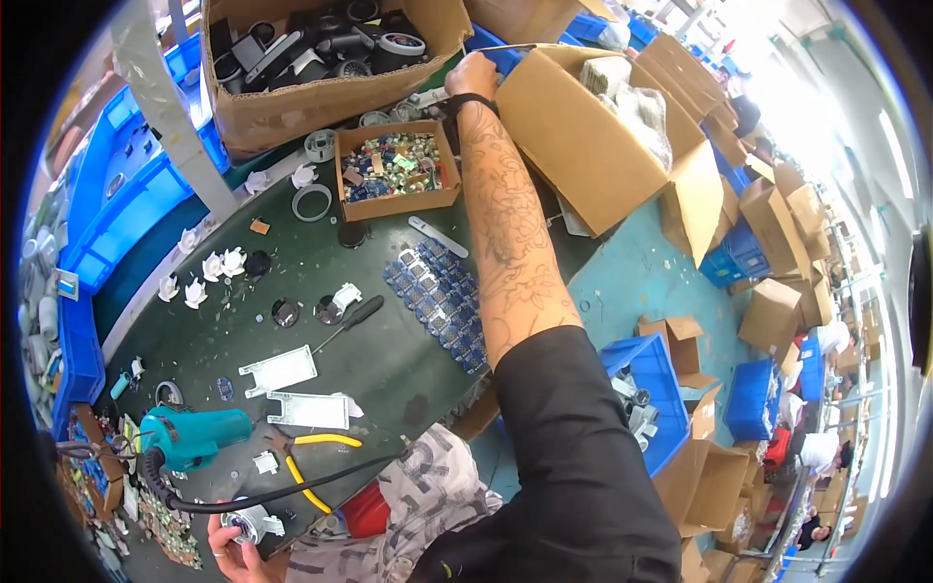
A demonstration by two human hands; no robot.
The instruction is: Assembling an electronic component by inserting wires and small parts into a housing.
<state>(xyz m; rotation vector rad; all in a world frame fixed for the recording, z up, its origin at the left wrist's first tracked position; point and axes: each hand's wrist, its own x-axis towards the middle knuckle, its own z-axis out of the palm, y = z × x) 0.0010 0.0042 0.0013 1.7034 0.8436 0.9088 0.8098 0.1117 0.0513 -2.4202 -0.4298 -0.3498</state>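
At the lower left my left hand is closed around a white round plastic housing, with its dark inner face partly showing. My right arm is stretched far forward. My right hand is closed like a fist between the large carton of black parts and an open carton; whatever its fingers hold is hidden. Just left of its wrist lies a small box of little circuit boards. Above my left hand rests a teal electric screwdriver with a black cord, beside yellow-handled pliers.
Two white plastic shells, a screwdriver and a sheet of blue circuit boards lie on the dark green table. White fan-shaped pieces sit at left. Blue bins line the left edge; cartons and bins stand right.
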